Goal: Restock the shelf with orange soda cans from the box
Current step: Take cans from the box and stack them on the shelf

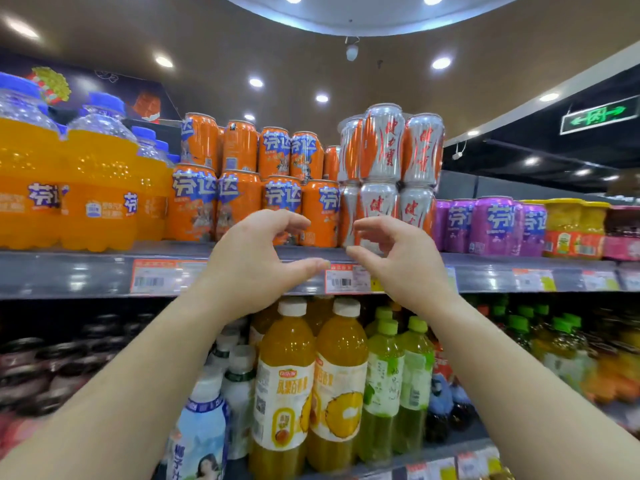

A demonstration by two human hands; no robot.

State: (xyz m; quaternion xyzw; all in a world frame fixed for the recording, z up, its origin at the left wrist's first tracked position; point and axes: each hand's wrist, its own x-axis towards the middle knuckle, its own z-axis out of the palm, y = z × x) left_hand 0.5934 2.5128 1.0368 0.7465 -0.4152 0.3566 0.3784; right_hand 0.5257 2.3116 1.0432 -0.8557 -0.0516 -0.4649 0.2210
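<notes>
Orange soda cans [239, 181] stand two tiers high on the top shelf [86, 271], several across. My left hand [256, 261] hovers in front of the lower cans with fingers and thumb loosely curved, holding nothing. My right hand [391, 258] mirrors it just to the right, in front of the silver-and-orange cans [384, 150], also holding nothing. The two hands are a small gap apart. No box is in view.
Orange soda bottles [69, 188] with blue caps fill the shelf's left. Purple cans [491, 223] and jars [571, 226] stand to the right. On the shelf below are juice bottles [311, 382] and green tea bottles [398, 386]. Price tags [343, 278] line the shelf edge.
</notes>
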